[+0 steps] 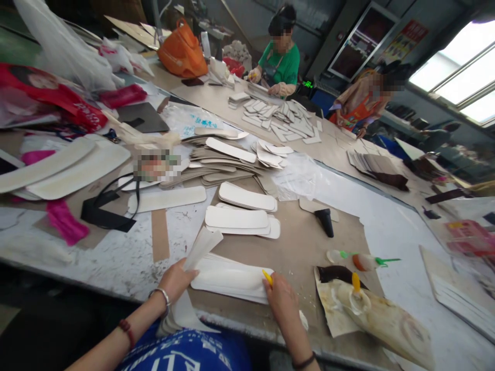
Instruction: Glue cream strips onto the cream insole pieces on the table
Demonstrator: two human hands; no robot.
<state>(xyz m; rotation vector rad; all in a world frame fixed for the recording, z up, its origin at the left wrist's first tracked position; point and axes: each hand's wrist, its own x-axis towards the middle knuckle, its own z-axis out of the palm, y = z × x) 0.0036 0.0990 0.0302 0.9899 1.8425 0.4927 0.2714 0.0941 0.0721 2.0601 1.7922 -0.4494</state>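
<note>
My left hand point(176, 281) is closed on a thin white strip point(203, 246) that sticks up and away from it, at the left end of a flat white padded piece point(232, 278) lying near the table's front edge. My right hand point(282, 299) rests at that piece's right end, fingers pinched round a small yellow-tipped tool point(267, 277). A stack of similar white pieces point(181, 314) hangs over the table edge below my left wrist. Both wrists wear bracelets.
Stacks of white padded pieces point(242, 211) lie further back on brown cardboard point(301, 242). Glue bottles point(363, 262) and a glue-stained sheet point(371, 314) sit to the right, a black nozzle point(325, 221) beyond. Two seated people point(280, 59) work at the far end. Bags and clutter fill the left.
</note>
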